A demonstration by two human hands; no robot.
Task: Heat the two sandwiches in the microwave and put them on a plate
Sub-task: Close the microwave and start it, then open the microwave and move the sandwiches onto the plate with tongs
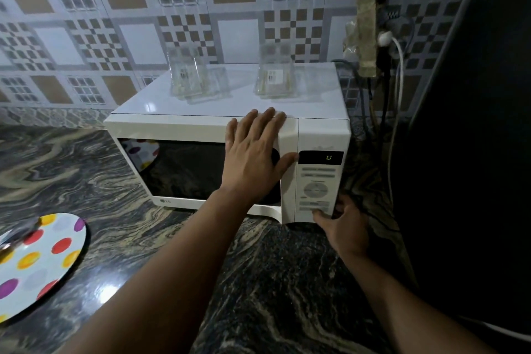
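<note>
A white microwave (201,126) stands on the marbled counter with its door closed. My left hand (255,152) lies flat on the door's right side, fingers straight and reaching its top edge. My right hand (344,227) wraps the microwave's lower right corner, its thumb on a button at the bottom of the control panel (316,190). The display (329,157) shows a green digit. A polka-dot plate (40,264) sits at the counter's left edge, and its reflection shows in the dark door window. No sandwiches can be seen through the window.
Two open clear plastic containers (188,77) (274,75) sit on top of the microwave. A power strip with plugs and cables (370,34) hangs on the tiled wall to the right. A tall dark appliance (474,123) fills the right side.
</note>
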